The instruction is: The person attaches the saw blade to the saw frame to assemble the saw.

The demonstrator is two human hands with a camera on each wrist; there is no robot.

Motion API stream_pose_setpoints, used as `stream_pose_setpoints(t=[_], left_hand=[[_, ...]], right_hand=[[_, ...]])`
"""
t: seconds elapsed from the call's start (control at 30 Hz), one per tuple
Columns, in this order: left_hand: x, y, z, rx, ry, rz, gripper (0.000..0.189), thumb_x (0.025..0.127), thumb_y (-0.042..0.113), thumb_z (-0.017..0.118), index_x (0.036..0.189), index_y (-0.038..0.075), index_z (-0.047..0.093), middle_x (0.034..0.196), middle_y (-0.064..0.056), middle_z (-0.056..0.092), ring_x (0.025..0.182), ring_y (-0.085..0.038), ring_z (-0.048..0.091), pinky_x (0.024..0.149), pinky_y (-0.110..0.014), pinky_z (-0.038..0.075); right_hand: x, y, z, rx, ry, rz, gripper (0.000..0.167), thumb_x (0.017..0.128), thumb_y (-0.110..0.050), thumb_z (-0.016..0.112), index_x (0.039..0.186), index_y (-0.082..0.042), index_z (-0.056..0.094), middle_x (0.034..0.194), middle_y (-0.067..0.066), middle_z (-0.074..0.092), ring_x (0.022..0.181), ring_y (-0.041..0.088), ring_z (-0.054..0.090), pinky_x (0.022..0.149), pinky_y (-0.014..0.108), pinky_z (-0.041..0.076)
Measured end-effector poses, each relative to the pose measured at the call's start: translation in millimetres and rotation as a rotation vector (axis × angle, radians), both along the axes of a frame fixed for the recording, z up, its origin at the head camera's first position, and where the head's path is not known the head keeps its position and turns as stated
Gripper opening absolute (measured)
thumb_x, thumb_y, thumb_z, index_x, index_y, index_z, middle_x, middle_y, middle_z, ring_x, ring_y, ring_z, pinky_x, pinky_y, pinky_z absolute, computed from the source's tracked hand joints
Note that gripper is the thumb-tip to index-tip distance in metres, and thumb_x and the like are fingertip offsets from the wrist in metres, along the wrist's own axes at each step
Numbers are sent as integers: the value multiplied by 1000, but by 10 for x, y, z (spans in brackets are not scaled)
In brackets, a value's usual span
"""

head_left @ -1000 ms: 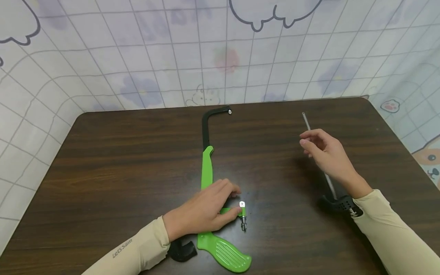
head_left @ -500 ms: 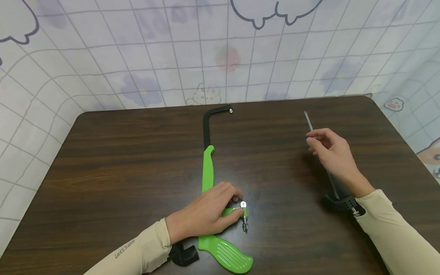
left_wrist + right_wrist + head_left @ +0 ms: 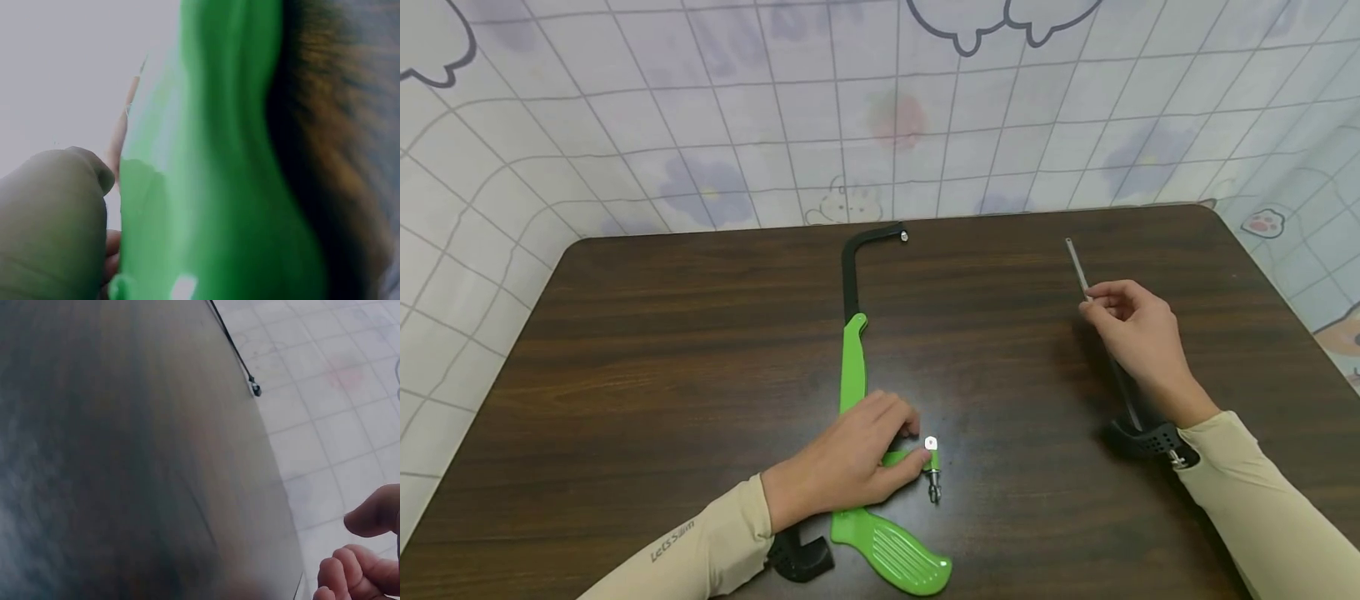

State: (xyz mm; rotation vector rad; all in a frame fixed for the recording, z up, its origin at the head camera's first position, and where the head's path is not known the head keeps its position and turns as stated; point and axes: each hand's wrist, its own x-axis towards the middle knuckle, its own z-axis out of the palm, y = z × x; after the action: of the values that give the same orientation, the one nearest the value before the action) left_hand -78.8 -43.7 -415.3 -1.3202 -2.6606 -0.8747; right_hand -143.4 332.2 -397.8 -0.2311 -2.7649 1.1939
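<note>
A hacksaw frame (image 3: 853, 362), green with a black front bar (image 3: 850, 275), lies on the table. My left hand (image 3: 846, 458) grips its green body, the fingers bent over it and the thumb beside the short arm with a metal blade fitting (image 3: 933, 483). Blurred green plastic of the frame (image 3: 206, 156) fills the left wrist view. To the right, my right hand (image 3: 1138, 337) pinches a thin grey hacksaw blade (image 3: 1077, 265) between thumb and fingers. The blade slants towards the wrist, partly hidden by the hand. Curled fingertips (image 3: 334, 572) show in the right wrist view.
Black wrist straps (image 3: 801, 557) sit at both wrists, the left one beside the saw handle. The dark wooden table (image 3: 662, 358) ends at the back against a white checked cloth (image 3: 775, 125).
My right hand has moved slightly to the right with the blade. My left hand stays on the hacksaw frame, nearly unmoved.
</note>
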Motion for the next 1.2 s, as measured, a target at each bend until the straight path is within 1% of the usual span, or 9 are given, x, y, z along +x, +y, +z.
stream_pose_setpoints(t=[0.1,0.27,0.33,0.5,0.57,0.77,1.0,1.1,1.2], left_hand=[[2,-2,-5,-17,25,-3,19,98,32,66,105,15,61,95,6,59,86,-7,47,77,-22,46],[-5,-5,-19,-26,52,-26,19,97,34,68,102,16,62,91,7,57,83,-6,45,74,-21,43],[-15,-12,-17,-30,54,-47,18,96,33,68,100,17,62,90,7,57,81,-5,43,73,-20,40],[-41,-43,6,-60,29,-110,15,93,32,67,100,19,63,93,9,58,81,-5,42,72,-17,37],[-47,-55,9,-71,20,-131,17,92,33,67,100,19,63,93,9,58,81,-4,41,72,-16,36],[-48,-77,11,-84,17,-166,16,91,30,67,102,19,63,93,9,58,80,-4,41,72,-16,35],[-55,-83,7,-97,29,-181,14,92,26,64,104,18,64,94,8,59,81,-5,42,74,-18,36],[-59,-83,8,-97,29,-184,14,93,25,64,105,18,64,95,8,59,81,-5,42,75,-18,37],[-60,-90,5,-96,26,-185,14,92,25,64,104,17,64,94,7,59,82,-5,43,75,-18,37]], right_hand=[[5,4,10,59,-22,13,44,100,-41,62,129,-7,64,102,-7,63,84,1,53,69,18,43],[2,49,3,156,-42,37,50,99,-42,64,132,-5,61,113,10,65,84,-4,49,72,21,41],[-4,78,1,185,-49,42,52,99,-42,64,133,-4,59,113,12,66,84,0,51,73,24,41],[-23,134,15,256,-89,69,53,99,-37,64,132,4,58,116,23,66,93,29,61,72,32,42],[-28,149,23,282,-105,76,53,99,-36,64,131,6,58,118,26,66,96,36,63,71,35,43],[-16,216,93,359,-172,107,52,98,-41,63,121,6,62,112,26,68,95,39,64,70,39,47],[-11,333,265,420,-374,170,53,94,-51,67,105,1,69,104,22,71,86,34,62,63,34,47],[-11,352,325,436,-422,197,50,93,-49,69,104,-1,71,101,19,71,84,32,60,63,34,46],[-14,340,344,449,-430,198,44,93,-43,70,105,-1,73,99,18,71,82,32,59,61,33,44]])
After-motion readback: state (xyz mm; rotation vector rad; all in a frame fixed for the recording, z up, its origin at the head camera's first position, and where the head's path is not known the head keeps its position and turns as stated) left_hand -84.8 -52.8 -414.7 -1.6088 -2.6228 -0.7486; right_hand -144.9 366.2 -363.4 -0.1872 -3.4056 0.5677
